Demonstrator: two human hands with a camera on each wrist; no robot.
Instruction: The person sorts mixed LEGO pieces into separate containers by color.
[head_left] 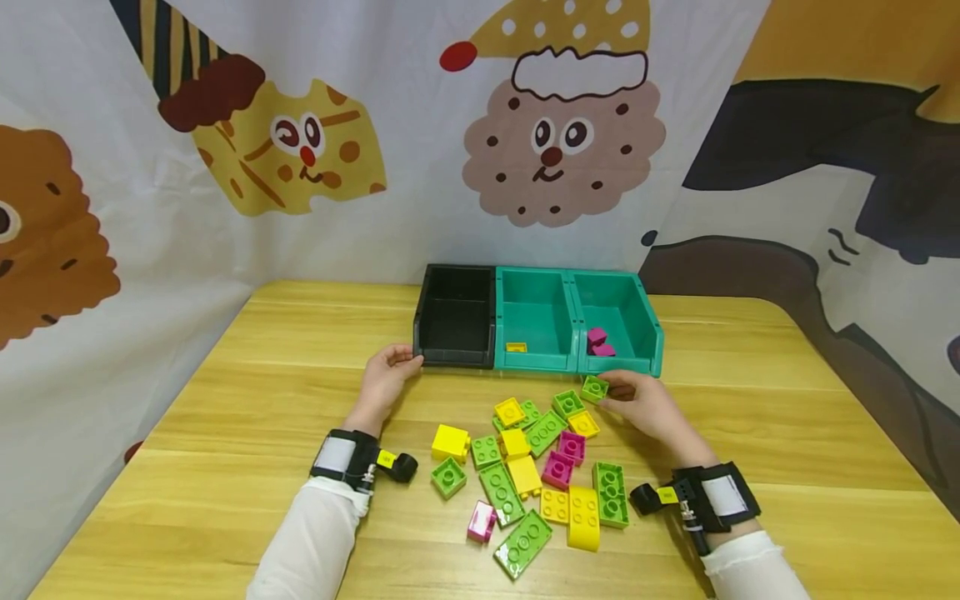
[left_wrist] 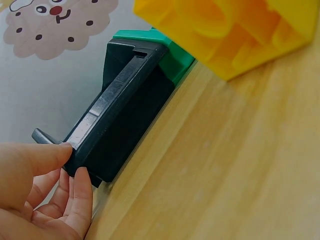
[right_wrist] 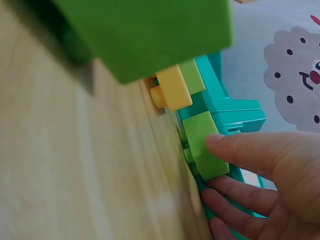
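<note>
At the front left corner of the black bin (head_left: 454, 354), my left hand (head_left: 384, 382) grips the edge. The left wrist view shows the thumb on the bin's rim (left_wrist: 102, 112) and the fingers curled against its side. My right hand (head_left: 637, 400) pinches a small green building block (head_left: 595, 388) just in front of the right teal bin (head_left: 645, 333). In the right wrist view the thumb presses one face of this green block (right_wrist: 206, 145), with fingers beneath it. Two magenta blocks (head_left: 602, 350) lie in the right teal bin, and a yellow block (head_left: 516, 347) in the middle teal bin (head_left: 534, 363).
Several green, yellow and magenta blocks lie loose between my forearms, among them a yellow block (head_left: 450, 442), a long green block (head_left: 522, 544), a curved yellow block (head_left: 583, 518) and a magenta block (head_left: 482, 522). Behind the wooden table (head_left: 247, 400) hangs a printed curtain (head_left: 420, 167).
</note>
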